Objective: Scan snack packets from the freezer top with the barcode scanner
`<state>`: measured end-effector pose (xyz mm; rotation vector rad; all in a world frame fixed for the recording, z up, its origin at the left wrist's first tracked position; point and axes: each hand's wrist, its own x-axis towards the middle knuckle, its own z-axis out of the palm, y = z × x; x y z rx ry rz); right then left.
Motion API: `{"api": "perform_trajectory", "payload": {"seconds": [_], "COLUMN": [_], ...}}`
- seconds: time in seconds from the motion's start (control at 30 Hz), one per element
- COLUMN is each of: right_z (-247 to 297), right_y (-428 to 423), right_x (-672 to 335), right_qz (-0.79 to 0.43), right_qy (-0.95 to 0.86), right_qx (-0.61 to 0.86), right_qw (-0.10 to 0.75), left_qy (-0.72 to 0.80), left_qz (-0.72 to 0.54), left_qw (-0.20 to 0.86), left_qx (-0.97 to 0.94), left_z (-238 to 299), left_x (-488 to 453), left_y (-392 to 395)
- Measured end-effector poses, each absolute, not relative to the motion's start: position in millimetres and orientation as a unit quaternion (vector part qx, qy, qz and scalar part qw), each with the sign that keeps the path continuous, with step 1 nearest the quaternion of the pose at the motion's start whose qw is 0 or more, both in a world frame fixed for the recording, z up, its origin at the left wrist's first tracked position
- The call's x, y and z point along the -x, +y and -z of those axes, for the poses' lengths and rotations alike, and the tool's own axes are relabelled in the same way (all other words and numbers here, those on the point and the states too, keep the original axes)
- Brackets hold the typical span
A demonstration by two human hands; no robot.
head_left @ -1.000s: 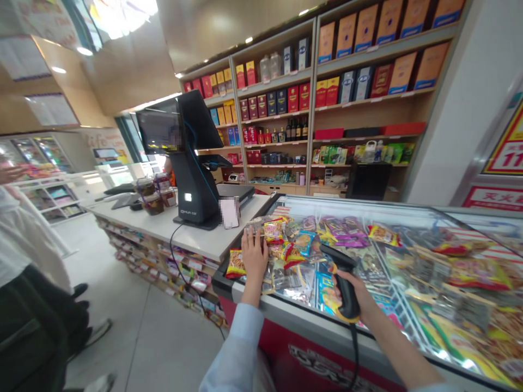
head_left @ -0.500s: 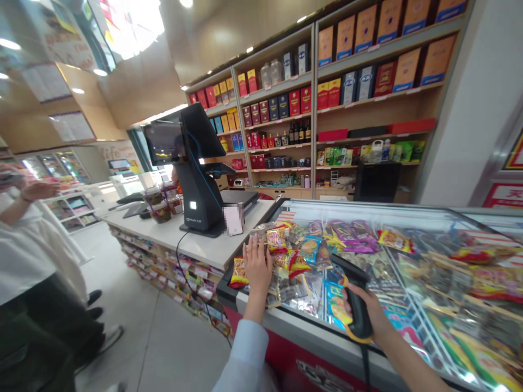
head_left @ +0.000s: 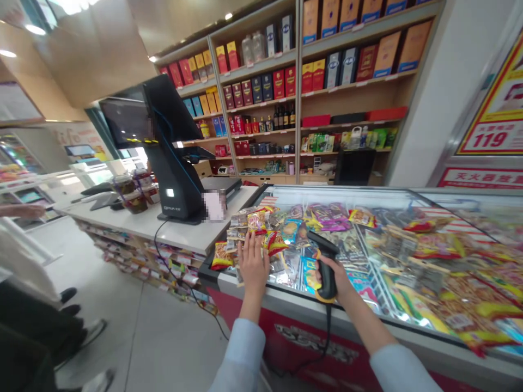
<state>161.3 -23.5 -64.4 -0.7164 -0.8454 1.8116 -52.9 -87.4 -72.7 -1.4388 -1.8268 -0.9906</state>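
Note:
My left hand (head_left: 254, 260) lies over several small snack packets on the glass-topped freezer (head_left: 269, 280), its fingers outstretched. A red and yellow snack packet (head_left: 256, 221) shows just beyond its fingertips, and another (head_left: 222, 256) is to its left. In my right hand (head_left: 337, 273) is a black and yellow barcode scanner (head_left: 328, 276), gripped by its handle, with its head tipped forward and left. Its cable hangs down the freezer's front. Partly behind the scanner is a blue snack packet (head_left: 309, 272).
A black point-of-sale terminal (head_left: 171, 163) stands on the white counter (head_left: 183, 238) to the left, near plastic tubs (head_left: 133, 193). Shelves of boxed goods (head_left: 261, 90) line the back. More packets (head_left: 437, 245) cover the freezer's right side. At far left, a person (head_left: 32, 305) is partly in view.
My view has turned right and drawn slightly nearer the freezer's front. My left hand has shifted a little right over the packets. The person at left shows less; the scanner is still held.

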Motion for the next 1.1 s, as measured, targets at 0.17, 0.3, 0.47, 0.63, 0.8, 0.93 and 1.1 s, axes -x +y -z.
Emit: {"api": "perform_trajectory", "payload": {"seconds": [0.17,0.3,0.47,0.63,0.8,0.93,1.1], "right_z": [64.5,66.2,65.6,56.2,39.3,28.8,22.0], "right_y": [-24.5,-24.1,-26.2,-33.6,-40.4,-43.8,-42.9], "right_x": [-161.7,-161.2,-161.1,-165.1,-200.4,-254.2,-321.3], "right_qz": [-0.75,-0.741,-0.734,-0.74,-0.715,-0.666,-0.61], "right_qy": [-0.354,-0.365,-0.371,-0.352,-0.362,-0.372,-0.358], "right_qx": [0.292,0.286,0.273,0.237,0.223,0.247,0.288], "right_qw": [0.477,0.487,0.499,0.522,0.555,0.597,0.646], "left_qy": [-0.693,-0.691,-0.696,-0.686,-0.661,-0.624,-0.555], "left_qz": [0.359,0.364,0.377,0.403,0.433,0.461,0.443], "left_qw": [0.303,0.29,0.261,0.241,0.25,0.229,0.154], "left_qx": [0.546,0.553,0.553,0.556,0.56,0.588,0.687], "left_z": [73.8,72.8,71.2,70.4,62.5,47.7,29.9], "left_x": [56.2,53.9,51.0,53.3,43.8,-0.6,-92.2], "left_y": [-91.3,-89.1,-88.0,-91.0,-91.8,-83.5,-52.2]}}
